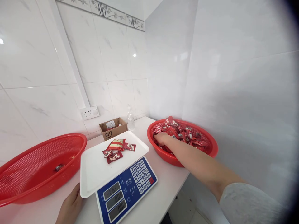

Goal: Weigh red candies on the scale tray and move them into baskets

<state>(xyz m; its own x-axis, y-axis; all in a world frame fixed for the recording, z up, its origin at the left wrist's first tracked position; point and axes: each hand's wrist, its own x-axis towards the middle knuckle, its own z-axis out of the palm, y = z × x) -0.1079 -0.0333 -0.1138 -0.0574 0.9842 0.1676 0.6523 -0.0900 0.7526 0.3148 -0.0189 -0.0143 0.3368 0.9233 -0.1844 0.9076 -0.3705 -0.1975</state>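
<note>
My right hand [161, 138] reaches into a red plastic basket [211, 149] heaped with small red wrapped packets [187, 135]. Its fingers are sunk among the packets, so their grip is hidden. My left hand [74, 202] rests by the left edge of the white tray [93, 168] of a digital scale [127, 189], its fingers mostly out of sight behind the tray. On that tray lie several dark red packets [114, 157] and a larger red and yellow-green packet [116, 144]. The scale's displays [115, 201] are lit with digits.
A second red basket [44, 183], at the left, holds a small dark packet [59, 167]. Behind the scale stand a cardboard box [114, 132] and a clear plastic bottle [130, 119]. Tiled walls close in the table's [149, 186] back and right; a socket [90, 113] is on the wall.
</note>
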